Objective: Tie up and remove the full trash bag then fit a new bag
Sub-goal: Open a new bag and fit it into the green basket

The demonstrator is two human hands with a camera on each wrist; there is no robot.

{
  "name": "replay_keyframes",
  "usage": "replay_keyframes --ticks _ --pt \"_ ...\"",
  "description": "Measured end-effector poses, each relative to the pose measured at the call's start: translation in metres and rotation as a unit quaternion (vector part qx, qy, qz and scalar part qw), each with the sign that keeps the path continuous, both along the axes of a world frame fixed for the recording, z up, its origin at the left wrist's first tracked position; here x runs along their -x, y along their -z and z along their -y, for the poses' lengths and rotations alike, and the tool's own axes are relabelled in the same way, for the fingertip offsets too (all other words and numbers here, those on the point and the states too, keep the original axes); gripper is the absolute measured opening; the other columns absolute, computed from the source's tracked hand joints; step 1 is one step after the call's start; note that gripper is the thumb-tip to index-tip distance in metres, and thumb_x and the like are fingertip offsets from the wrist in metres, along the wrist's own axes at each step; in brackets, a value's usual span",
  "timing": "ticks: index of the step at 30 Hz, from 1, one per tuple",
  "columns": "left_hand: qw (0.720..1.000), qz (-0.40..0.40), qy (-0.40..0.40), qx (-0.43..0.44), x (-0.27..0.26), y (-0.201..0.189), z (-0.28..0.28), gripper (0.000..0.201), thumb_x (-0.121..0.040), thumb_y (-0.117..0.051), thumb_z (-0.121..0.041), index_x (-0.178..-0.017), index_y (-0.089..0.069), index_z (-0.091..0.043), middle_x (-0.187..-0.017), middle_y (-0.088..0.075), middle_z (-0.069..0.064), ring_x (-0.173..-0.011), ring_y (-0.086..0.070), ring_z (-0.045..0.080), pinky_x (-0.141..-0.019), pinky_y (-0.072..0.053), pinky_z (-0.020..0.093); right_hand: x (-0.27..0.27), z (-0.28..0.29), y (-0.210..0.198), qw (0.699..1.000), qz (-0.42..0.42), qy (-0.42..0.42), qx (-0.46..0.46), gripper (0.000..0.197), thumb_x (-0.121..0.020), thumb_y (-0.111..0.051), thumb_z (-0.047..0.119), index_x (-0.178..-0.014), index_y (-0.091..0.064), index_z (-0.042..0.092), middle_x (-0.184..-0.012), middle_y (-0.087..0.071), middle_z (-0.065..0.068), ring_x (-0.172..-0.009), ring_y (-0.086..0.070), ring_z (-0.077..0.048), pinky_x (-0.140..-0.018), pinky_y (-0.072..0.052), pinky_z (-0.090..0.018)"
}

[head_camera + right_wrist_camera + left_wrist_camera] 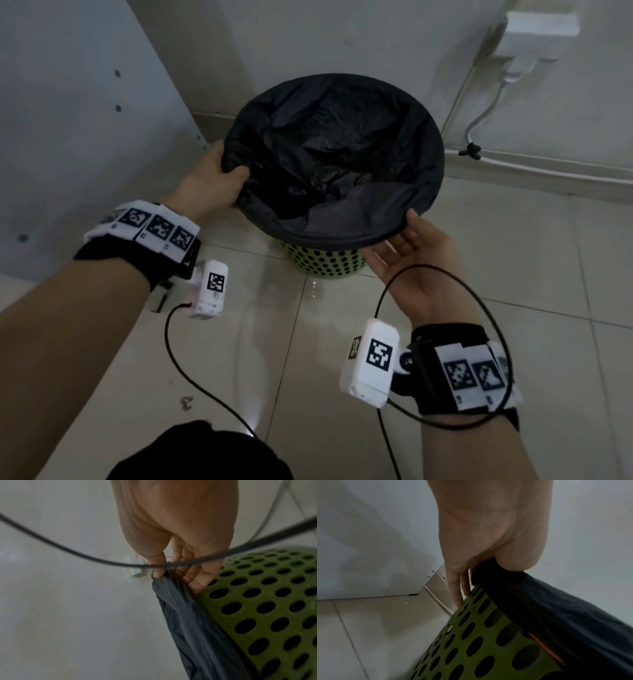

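Head view shows me a black trash bag (329, 137) lining a green perforated wastebasket (322, 262) that stands on the pale tiled floor (513, 257) close to the wall. The bag's mouth is spread wide over the basket's rim, and crumpled black plastic sits down inside it.

My left hand (212, 178) is at the bag's left edge, thumb over the top and fingers underneath, gripping a bunched fold of the plastic. From the left wrist camera I see that same hand (488, 534) with the dark film pinched under the thumb, while two straighter fingers (456, 591) reach down and touch the basket's dotted green wall (471, 642).

My right hand (414, 270) is at the near right edge, palm turned up, its thumb tip on top of the bag's hem. In the right wrist camera the thumb and fingers (190, 574) clamp a strip of grey-black plastic (180, 608) that hangs taut just beside the basket (265, 601). A black cable (68, 550) loops across that view in front of the hand.

On the wall behind the basket sits a white socket box (537, 31), with white cords (486, 113) running down from it towards the skirting.
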State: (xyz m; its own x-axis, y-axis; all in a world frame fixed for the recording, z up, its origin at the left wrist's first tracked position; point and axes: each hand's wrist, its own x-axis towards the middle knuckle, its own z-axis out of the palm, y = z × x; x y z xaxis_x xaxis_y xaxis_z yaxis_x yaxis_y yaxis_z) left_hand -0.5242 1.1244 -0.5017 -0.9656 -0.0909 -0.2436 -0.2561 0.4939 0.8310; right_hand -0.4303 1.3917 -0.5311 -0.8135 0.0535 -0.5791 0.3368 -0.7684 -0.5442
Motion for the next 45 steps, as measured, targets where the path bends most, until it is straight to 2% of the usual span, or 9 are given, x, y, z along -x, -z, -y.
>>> replay_keyframes --ticks 3,7,13,19,24,30,35,41,45 --pt "1.0 0.022 -0.009 0.01 -0.01 -0.001 -0.001 0.06 -0.089 -0.055 -0.059 -0.137 -0.041 -0.024 -0.127 -0.059 0.001 -0.098 -0.065 0.02 -0.066 -0.062 0.045 0.007 -0.008 -0.001 0.998 0.006 0.001 -0.06 0.027 -0.092 -0.066 0.039 -0.096 -0.068 0.012 -0.095 -0.074 -0.009 -0.086 -0.072 -0.027 -0.082 -0.061 -0.041" --pt "0.996 0.066 -0.046 -0.045 -0.022 0.017 -0.006 0.049 -0.098 -0.05 -0.044 -0.138 -0.046 -0.015 -0.1 -0.065 0.012 -0.057 -0.063 0.019 -0.046 -0.056 0.034 0.012 -0.007 -0.002 0.999 -0.014 0.022 -0.039 0.019 -0.095 -0.063 0.024 -0.104 -0.067 0.008 -0.095 -0.075 -0.01 -0.082 -0.074 -0.024 -0.077 -0.062 -0.035" --pt "0.978 0.02 -0.137 -0.159 -0.006 0.013 -0.003 0.071 -0.084 -0.062 -0.059 -0.144 -0.044 -0.024 -0.132 -0.062 0.001 -0.104 -0.068 0.022 -0.067 -0.061 0.033 -0.008 0.03 0.004 1.0 -0.014 0.012 -0.001 0.022 -0.098 -0.058 0.016 -0.113 -0.063 0.001 -0.099 -0.073 -0.017 -0.084 -0.075 -0.029 -0.069 -0.062 -0.037" --pt "0.981 0.031 -0.148 -0.125 -0.019 0.034 -0.008 0.047 -0.092 -0.062 -0.027 -0.136 -0.048 -0.018 -0.111 -0.066 0.003 -0.089 -0.067 0.02 -0.059 -0.058 0.029 -0.02 0.023 0.003 0.998 0.027 -0.033 -0.054 0.036 -0.083 -0.075 0.039 -0.092 -0.068 0.005 -0.086 -0.073 -0.015 -0.086 -0.073 -0.032 -0.074 -0.061 -0.043" --pt "0.993 0.019 -0.084 -0.083 -0.009 0.026 -0.007 0.034 -0.096 -0.054 -0.012 -0.129 -0.055 -0.013 -0.105 -0.067 0.007 -0.081 -0.066 0.019 -0.053 -0.058 0.023 -0.01 0.021 -0.001 0.999 0.016 0.017 -0.037 0.017 -0.09 -0.071 0.02 -0.097 -0.067 0.005 -0.097 -0.073 -0.015 -0.076 -0.073 -0.025 -0.071 -0.06 -0.035" --pt "0.991 -0.013 -0.075 -0.112 -0.01 0.016 -0.012 0.054 -0.093 -0.062 -0.042 -0.14 -0.05 -0.019 -0.131 -0.062 0.001 -0.112 -0.064 0.017 -0.089 -0.057 0.032 -0.011 0.036 -0.001 0.999 0.027 0.039 -0.026 0.011 -0.09 -0.07 0.017 -0.098 -0.065 0.011 -0.092 -0.069 -0.003 -0.076 -0.063 -0.014 -0.076 -0.05 -0.029" --pt "0.991 0.001 -0.077 -0.114 -0.02 0.021 -0.017 0.038 -0.1 -0.053 -0.024 -0.137 -0.049 -0.016 -0.125 -0.063 0.009 -0.104 -0.067 0.027 -0.081 -0.061 0.041 -0.008 0.024 -0.003 0.997 0.008 0.067 0.034 0.013 -0.094 -0.064 0.017 -0.104 -0.065 0.009 -0.092 -0.069 -0.003 -0.074 -0.062 -0.013 -0.075 -0.05 -0.026" --pt "0.997 0.008 -0.06 -0.05 -0.017 0.009 -0.015 0.061 -0.077 -0.054 -0.041 -0.131 -0.052 -0.012 -0.119 -0.065 0.015 -0.101 -0.067 0.037 -0.084 -0.057 0.059 -0.009 0.022 -0.001 0.987 -0.017 0.086 0.134 0.016 -0.102 -0.051 0.015 -0.097 -0.065 0.009 -0.092 -0.072 -0.005 -0.091 -0.064 -0.019 -0.093 -0.049 -0.031" --pt "0.998 0.019 -0.05 -0.023 -0.016 0.004 -0.015 0.055 -0.077 -0.053 -0.041 -0.125 -0.051 -0.012 -0.119 -0.064 0.017 -0.103 -0.066 0.038 -0.085 -0.056 0.059 -0.008 0.023 -0.002 0.994 -0.001 0.082 0.067 0.015 -0.099 -0.058 0.022 -0.104 -0.066 0.01 -0.095 -0.073 -0.004 -0.085 -0.067 -0.018 -0.08 -0.055 -0.029"
